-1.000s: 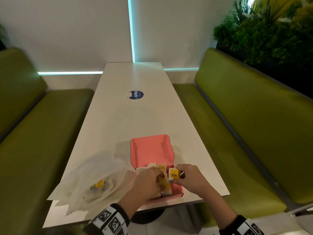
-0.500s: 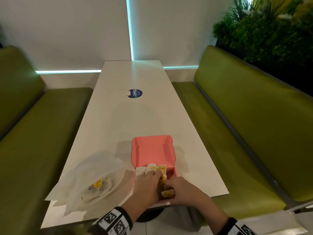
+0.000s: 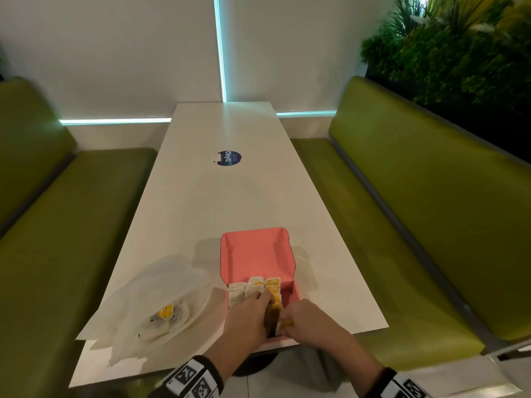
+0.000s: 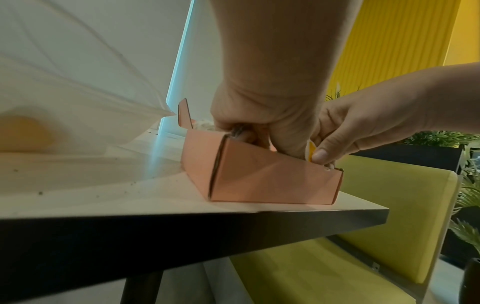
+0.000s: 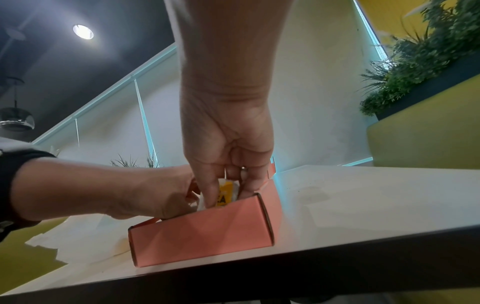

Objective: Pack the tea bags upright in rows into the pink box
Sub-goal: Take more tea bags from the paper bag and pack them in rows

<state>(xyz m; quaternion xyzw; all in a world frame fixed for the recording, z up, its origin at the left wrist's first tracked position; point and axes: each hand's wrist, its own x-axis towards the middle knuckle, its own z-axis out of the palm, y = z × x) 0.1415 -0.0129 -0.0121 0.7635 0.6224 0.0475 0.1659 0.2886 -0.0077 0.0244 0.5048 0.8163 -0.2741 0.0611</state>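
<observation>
A: Both hands are down in the near end of the pink box (image 3: 258, 254), which sits at the near edge of the table (image 3: 230, 196) with its lid flapped open away from the person. The right hand (image 3: 309, 320) pinches one tea bag (image 5: 225, 195) between thumb and fingers, yellow tag showing, part-way below the rim by the near wall.

B: And the left?

A: The left hand (image 3: 250, 311) lies on the packed tea bags (image 3: 260, 285), which stand in rows at the far end of the tray. Its fingers look bent down into the box. Whether they grip anything or only press the rows back, I cannot tell; the left wrist view shows knuckles and little else.

B: So how to seat this one well?

A: My judgement: keep the left hand bracing the standing rows so they don't topple toward the gap. Lower the held bag straight down, tag up, flat face parallel to its neighbours. Let go only once its bottom edge reaches the floor of the box.

B: Risks?

A: The bag is soft paper; pushed at a slant it will likely fold or lie flat. More bags wait in the white wrapper (image 3: 161, 300), just left of the box.
</observation>
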